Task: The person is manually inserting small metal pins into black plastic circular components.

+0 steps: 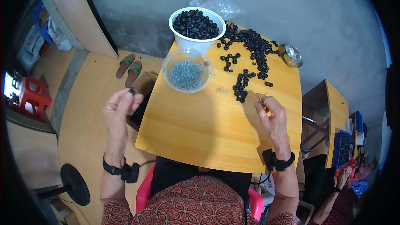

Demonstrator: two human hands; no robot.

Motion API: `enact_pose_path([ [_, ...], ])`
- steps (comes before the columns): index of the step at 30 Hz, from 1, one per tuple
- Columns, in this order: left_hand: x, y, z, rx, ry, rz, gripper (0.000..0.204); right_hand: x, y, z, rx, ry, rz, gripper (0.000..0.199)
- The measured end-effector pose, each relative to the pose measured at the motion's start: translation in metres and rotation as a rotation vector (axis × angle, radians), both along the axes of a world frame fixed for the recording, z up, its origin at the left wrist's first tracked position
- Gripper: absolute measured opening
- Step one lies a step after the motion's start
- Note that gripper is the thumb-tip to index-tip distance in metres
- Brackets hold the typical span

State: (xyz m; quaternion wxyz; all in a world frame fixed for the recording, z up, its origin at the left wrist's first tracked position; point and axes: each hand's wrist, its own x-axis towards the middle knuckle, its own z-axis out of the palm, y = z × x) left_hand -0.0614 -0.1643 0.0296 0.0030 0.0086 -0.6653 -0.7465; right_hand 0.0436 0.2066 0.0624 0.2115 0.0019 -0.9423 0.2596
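My left hand (120, 107) is raised beyond the table's left edge, over an open cardboard box (146, 84). Its thumb and fingers pinch a small black ring-shaped part (132, 91). Above the right side of the table, my right hand (273, 116) has its fingertips drawn together; whatever they hold is too small to make out. Just left of it lies a cluster of black ring-shaped parts (241, 87). A clear round tub (166, 77) holds many small bluish metal pieces (186, 75). A few tiny pieces (221, 91) lie on the wood beside that tub.
A white bucket (193, 46) full of black parts stands at the back of the yellow table (179, 129). More black parts (258, 50) spread toward a shiny metal bowl (292, 56). Green sandals (133, 73) lie on the floor. At right, another person's hand (343, 177) is near a blue tray (342, 148).
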Motion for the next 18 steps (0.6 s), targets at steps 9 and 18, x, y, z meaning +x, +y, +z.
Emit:
enact_pose_path([
  [9, -0.059, -0.032, -0.081, -0.389, -0.111, -0.086, 0.036, -0.044, 0.031, -0.063, -0.171, -0.070, -0.153, 0.018],
  [18, 0.010, 0.031, 0.021, -0.325, 0.243, -0.146, 0.019, -0.047, 0.027, -0.057, -0.116, -0.194, -0.083, 0.013],
])
